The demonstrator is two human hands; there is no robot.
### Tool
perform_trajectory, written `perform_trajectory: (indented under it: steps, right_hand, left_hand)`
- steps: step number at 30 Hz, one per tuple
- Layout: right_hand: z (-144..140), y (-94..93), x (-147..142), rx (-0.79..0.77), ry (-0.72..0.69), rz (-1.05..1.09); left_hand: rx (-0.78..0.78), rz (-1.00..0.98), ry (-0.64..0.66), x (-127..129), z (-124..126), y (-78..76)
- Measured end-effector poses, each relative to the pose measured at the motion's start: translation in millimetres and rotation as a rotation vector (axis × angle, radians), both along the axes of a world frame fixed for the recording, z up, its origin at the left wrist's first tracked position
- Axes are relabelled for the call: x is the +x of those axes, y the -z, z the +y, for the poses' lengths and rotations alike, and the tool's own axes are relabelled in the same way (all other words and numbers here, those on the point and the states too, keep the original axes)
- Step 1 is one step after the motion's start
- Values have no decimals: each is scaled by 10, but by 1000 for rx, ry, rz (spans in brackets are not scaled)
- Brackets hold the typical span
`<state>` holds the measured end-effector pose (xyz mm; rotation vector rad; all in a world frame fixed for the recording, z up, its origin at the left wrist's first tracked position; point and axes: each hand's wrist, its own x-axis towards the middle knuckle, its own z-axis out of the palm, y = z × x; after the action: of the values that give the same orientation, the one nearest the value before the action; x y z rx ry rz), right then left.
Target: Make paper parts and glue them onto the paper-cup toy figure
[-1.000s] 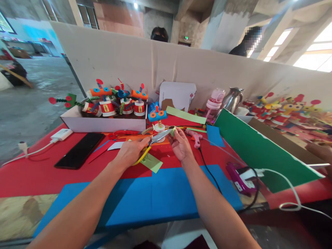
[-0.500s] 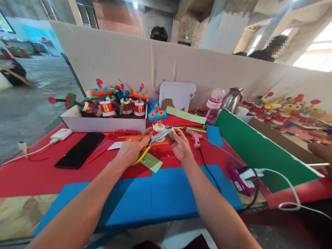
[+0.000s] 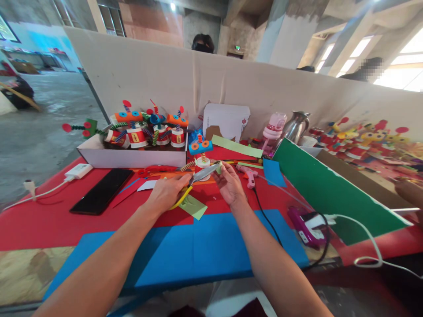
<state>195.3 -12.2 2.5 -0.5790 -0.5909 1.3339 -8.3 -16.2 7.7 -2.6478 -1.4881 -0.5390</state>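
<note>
My left hand (image 3: 170, 191) is closed round the yellow handles of a pair of scissors (image 3: 202, 174), whose metal blades point right. At the blade tips, my right hand (image 3: 230, 182) pinches a small piece of light green paper (image 3: 219, 167). A larger green paper scrap (image 3: 194, 207) lies on the table below the scissors. Just behind the blades stands a paper-cup figure with a blue tube head (image 3: 200, 148) and orange round eyes; its cup is partly hidden by the scissors and my hand.
A white box (image 3: 132, 157) of similar figures stands back left, near a black phone (image 3: 101, 192). Right of my hands are a pink glue gun (image 3: 248, 175), a purple power strip (image 3: 306, 228) and a green board (image 3: 330, 193). A co-worker's hand (image 3: 408, 193) shows at far right.
My hands and the scissors have hardly moved; the green piece has turned slightly in my right fingers. The person in the background at right has shifted right and lower.
</note>
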Motion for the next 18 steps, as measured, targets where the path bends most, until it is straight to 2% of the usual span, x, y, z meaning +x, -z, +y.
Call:
perform_trajectory:
  steps: [5, 9, 11, 13, 15, 18]
  right_hand:
    - [12, -11, 32, -152, 38, 87]
    - [27, -24, 60, -261, 40, 152]
    - [46, -28, 72, -264, 55, 169]
    - [72, -29, 81, -264, 77, 184]
    - [92, -29, 84, -254, 69, 168]
    - [97, -29, 82, -227, 42, 123]
  left_hand:
    - [51, -136, -85, -107, -97, -191]
    - [96, -230, -271, -435, -299, -439]
    - [90, -313, -396, -749, -439, -507]
    - [65, -387, -533, -1159, -615, -508]
    - [1, -341, -666, -1612, -825, -448]
    - [-118, -219, -768, -2191, -1131, -311]
